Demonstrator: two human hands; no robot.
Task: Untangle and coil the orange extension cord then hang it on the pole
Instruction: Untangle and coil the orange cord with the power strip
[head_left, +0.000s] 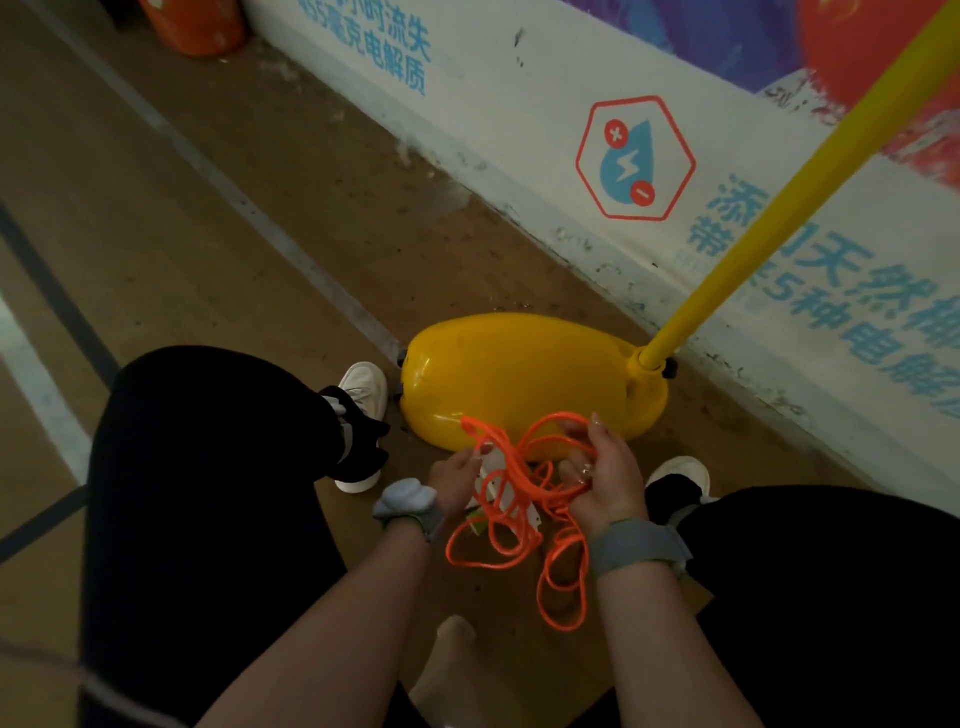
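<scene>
Brown flooring (208, 234) crossed by grey lines meets a white wall banner (519, 104) printed with blue characters and a red hexagon logo (635, 158). A person in black trousers (208, 493) and white shoes (363, 387) crouches before a glossy yellow base (519, 374). From the base's right end a yellow pole (789, 197) rises, slanting toward the upper right. The orange extension cord (514, 519) hangs tangled between the hands, just in front of the base, with loose loops drooping toward the floor. The right hand (605, 478), palm up, has its fingers curled round several strands. The left hand (454, 480) grips the white power strip (506, 499) at the centre of the tangle. Grey wristbands (636, 548) circle both wrists.
</scene>
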